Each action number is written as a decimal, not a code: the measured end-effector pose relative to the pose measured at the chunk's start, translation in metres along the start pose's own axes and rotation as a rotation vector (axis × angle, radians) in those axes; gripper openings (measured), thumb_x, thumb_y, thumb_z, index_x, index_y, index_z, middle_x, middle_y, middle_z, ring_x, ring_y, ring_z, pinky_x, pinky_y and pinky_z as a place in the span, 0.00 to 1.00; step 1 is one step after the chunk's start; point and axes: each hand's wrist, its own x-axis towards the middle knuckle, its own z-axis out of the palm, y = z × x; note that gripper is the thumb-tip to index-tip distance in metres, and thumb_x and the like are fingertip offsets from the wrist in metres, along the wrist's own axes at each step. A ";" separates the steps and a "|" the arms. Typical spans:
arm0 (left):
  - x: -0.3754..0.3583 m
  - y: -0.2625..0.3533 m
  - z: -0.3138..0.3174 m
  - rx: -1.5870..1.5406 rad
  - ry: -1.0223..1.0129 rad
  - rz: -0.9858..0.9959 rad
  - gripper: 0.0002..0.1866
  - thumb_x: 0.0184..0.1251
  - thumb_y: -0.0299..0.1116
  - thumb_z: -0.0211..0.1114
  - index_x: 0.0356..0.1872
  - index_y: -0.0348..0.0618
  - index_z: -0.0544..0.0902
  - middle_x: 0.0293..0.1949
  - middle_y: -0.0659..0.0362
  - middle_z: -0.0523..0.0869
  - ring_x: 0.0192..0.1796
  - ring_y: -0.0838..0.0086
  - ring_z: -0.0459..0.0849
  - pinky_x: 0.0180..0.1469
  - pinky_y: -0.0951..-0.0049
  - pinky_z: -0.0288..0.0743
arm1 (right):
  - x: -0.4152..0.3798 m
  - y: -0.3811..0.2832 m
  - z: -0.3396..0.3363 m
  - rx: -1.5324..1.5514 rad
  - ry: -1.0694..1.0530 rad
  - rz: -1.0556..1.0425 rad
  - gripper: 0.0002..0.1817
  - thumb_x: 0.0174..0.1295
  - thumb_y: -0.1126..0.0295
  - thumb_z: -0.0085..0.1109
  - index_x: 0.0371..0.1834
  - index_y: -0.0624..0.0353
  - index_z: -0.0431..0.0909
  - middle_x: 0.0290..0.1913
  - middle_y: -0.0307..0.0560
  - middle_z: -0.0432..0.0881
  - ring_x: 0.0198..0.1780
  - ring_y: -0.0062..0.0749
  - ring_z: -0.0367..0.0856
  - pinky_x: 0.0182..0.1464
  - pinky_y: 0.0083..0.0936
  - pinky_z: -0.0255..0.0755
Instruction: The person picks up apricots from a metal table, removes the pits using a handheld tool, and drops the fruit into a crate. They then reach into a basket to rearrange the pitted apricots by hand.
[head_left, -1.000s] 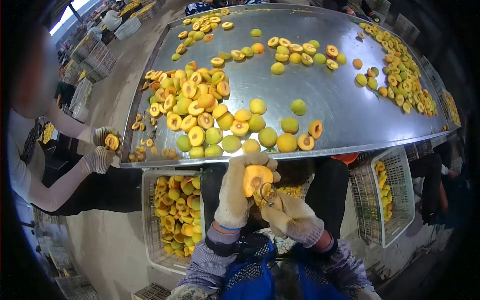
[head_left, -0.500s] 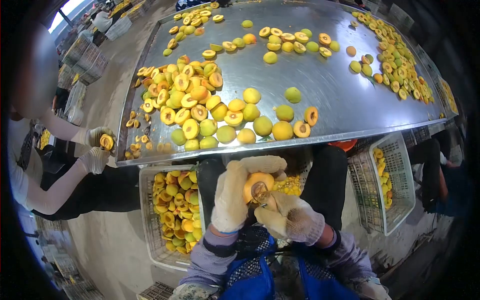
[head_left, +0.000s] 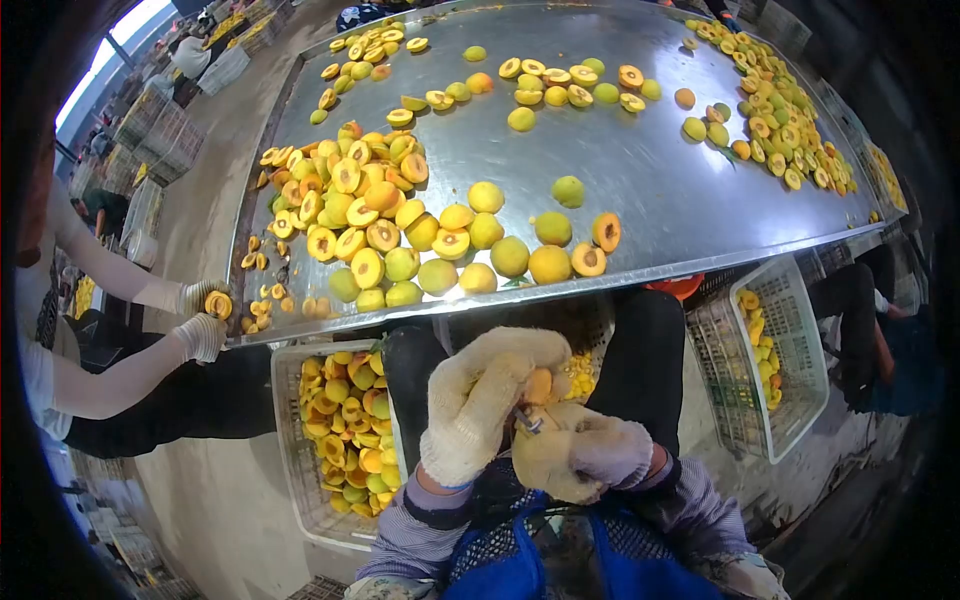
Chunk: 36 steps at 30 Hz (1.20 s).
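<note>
Both of my hands wear off-white knit gloves and meet over my lap, below the table edge. My left hand (head_left: 482, 400) is closed around a peach half (head_left: 540, 386), of which only a small orange part shows between the gloves. In my right hand (head_left: 585, 450), the fingers are wrapped round a small metal tool (head_left: 530, 423); its tip shows beside the fruit and its handle is hidden. Whole and halved yellow peaches (head_left: 365, 205) lie heaped on the metal table (head_left: 660, 190) in front of me.
A crate (head_left: 312, 520) of peach halves stands left of my knees. Another crate (head_left: 790, 350) with cut fruit is tilted at the right. At the left, a co-worker's gloved hands (head_left: 200, 325) hold a peach half. More peaches (head_left: 785, 120) line the table's right side.
The peach half has turned between my hands, so its cut face and pit no longer show. My right hand has rolled over, and the tool's metal tip is now more visible.
</note>
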 end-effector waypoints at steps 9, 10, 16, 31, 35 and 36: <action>0.012 -0.026 -0.008 0.373 -0.190 0.527 0.13 0.69 0.31 0.53 0.41 0.31 0.82 0.39 0.50 0.86 0.36 0.67 0.85 0.40 0.73 0.78 | 0.001 0.043 -0.017 0.795 -0.310 0.102 0.17 0.60 0.70 0.59 0.52 0.63 0.77 0.49 0.46 0.81 0.46 0.27 0.81 0.50 0.24 0.77; 0.010 -0.027 -0.004 0.069 -0.181 0.274 0.14 0.70 0.34 0.53 0.41 0.31 0.81 0.39 0.50 0.85 0.36 0.66 0.85 0.40 0.71 0.79 | 0.003 0.048 -0.020 0.720 -0.295 0.098 0.17 0.60 0.70 0.60 0.52 0.64 0.77 0.49 0.46 0.81 0.46 0.27 0.81 0.50 0.24 0.77; 0.021 -0.039 0.004 -0.638 0.012 -0.350 0.22 0.77 0.45 0.50 0.50 0.32 0.77 0.41 0.48 0.84 0.39 0.63 0.86 0.41 0.68 0.82 | -0.009 0.027 -0.015 0.452 -0.090 0.126 0.12 0.59 0.71 0.60 0.44 0.65 0.79 0.41 0.43 0.82 0.42 0.24 0.81 0.44 0.19 0.75; -0.010 -0.061 -0.168 1.093 0.592 0.106 0.17 0.60 0.37 0.69 0.48 0.39 0.82 0.48 0.50 0.85 0.49 0.60 0.84 0.55 0.66 0.75 | 0.023 0.031 -0.045 -0.567 -0.086 -0.075 0.13 0.68 0.60 0.57 0.44 0.59 0.78 0.39 0.42 0.83 0.38 0.21 0.80 0.33 0.20 0.71; 0.076 -0.047 -0.120 1.230 0.202 0.411 0.21 0.60 0.35 0.68 0.52 0.37 0.78 0.51 0.48 0.82 0.54 0.55 0.81 0.57 0.62 0.74 | 0.037 0.007 -0.033 -0.223 -0.033 0.410 0.14 0.64 0.58 0.57 0.41 0.58 0.77 0.26 0.36 0.77 0.28 0.25 0.77 0.30 0.27 0.68; 0.100 -0.052 -0.121 1.306 0.161 0.473 0.23 0.60 0.35 0.66 0.55 0.38 0.76 0.54 0.48 0.80 0.56 0.54 0.79 0.58 0.61 0.73 | 0.036 0.020 -0.029 -0.197 0.047 0.150 0.15 0.67 0.57 0.53 0.31 0.58 0.73 0.15 0.33 0.69 0.15 0.17 0.68 0.16 0.18 0.59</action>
